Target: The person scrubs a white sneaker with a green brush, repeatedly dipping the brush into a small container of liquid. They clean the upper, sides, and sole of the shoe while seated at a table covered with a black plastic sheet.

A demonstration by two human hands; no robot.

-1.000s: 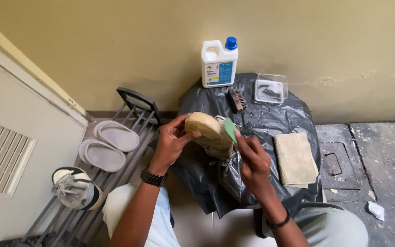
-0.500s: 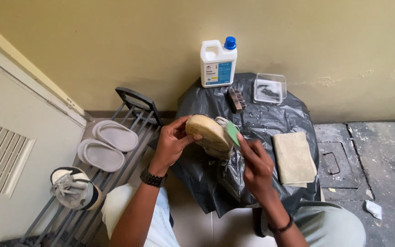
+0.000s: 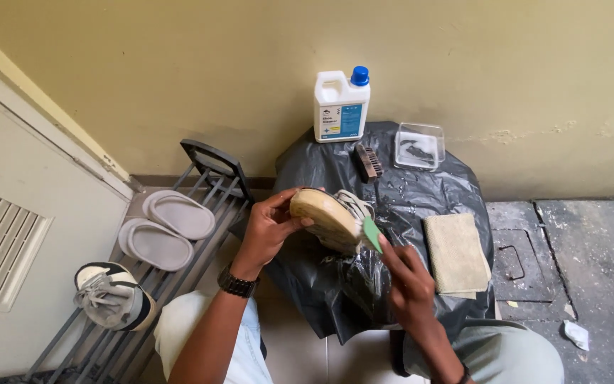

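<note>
The tan-soled shoe with pale laces (image 3: pixel 328 217) is in the middle of the frame, held up above a black plastic sheet (image 3: pixel 392 192) that covers a low desk. Its sole faces up toward the camera. Its long side runs from the upper left down to the lower right.

The left hand (image 3: pixel 268 231) has a tight grip on the left end of the shoe, with the fingers curled over the edge of the sole. The right hand (image 3: pixel 410 281) is lower and to the right, and it grips a small green brush (image 3: pixel 372 235). The green tip touches the right end of the sole. So the shoe lies up and to the left of the right hand, and the left hand is the nearer one.

The top of the shoe is turned away, so it is hard to see. The bristles of the green brush are hidden too.

Farther up on the black sheet lie a dark wooden brush (image 3: pixel 369 161) and a clear plastic tub (image 3: pixel 419 146). A white jug with a blue cap (image 3: pixel 341 107) stands by the wall. A beige folded cloth (image 3: pixel 456 252) lies to the right. At the left is a metal shoe rack (image 3: pixel 200 213) with grey slippers (image 3: pixel 161 227) and a white sneaker (image 3: pixel 111 295).
</note>
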